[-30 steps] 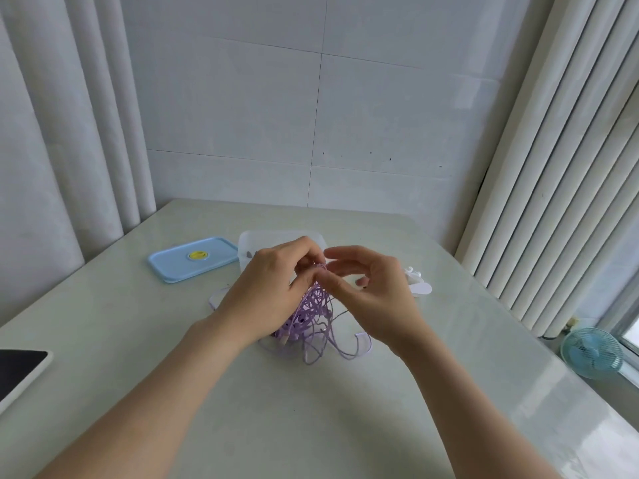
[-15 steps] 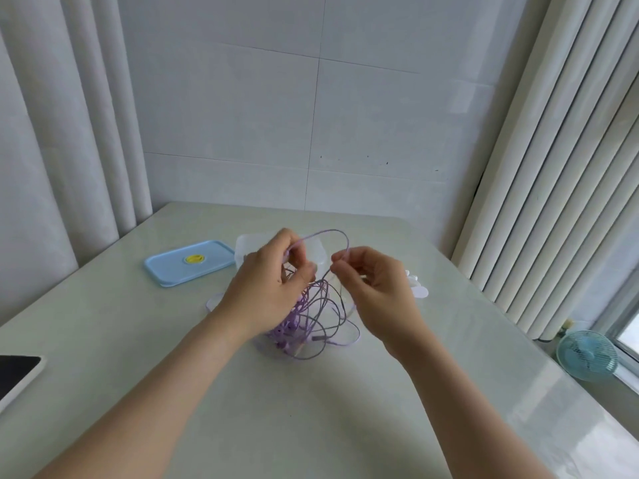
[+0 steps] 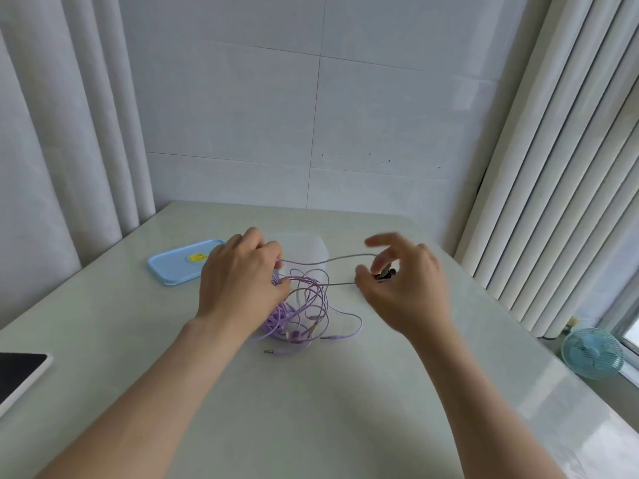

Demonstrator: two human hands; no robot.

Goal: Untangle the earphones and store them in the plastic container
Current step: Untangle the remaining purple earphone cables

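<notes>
Nearest to me, the pale surface carried a dark-screened tablet at its left edge, and a small blue fan stood low off to the right. A little further in lay the purple earphones, most of the cord heaped in a loose knot on the surface, with two plugs poking out toward the near side. Above the heap, the left hand had its fingers curled round a gathered bunch of cord. The right hand, held well apart from it, pinched the far end of a loop drawn out taut between the two (the hand was blurred, and something small and dark showed at its fingertips, which I could not make out). Behind the hands sat the clear plastic container, its blue lid lying off just to its left. By my reckoning the untangling was only begun. The next move called for working that one loop free of the heap without tightening the rest.
</notes>
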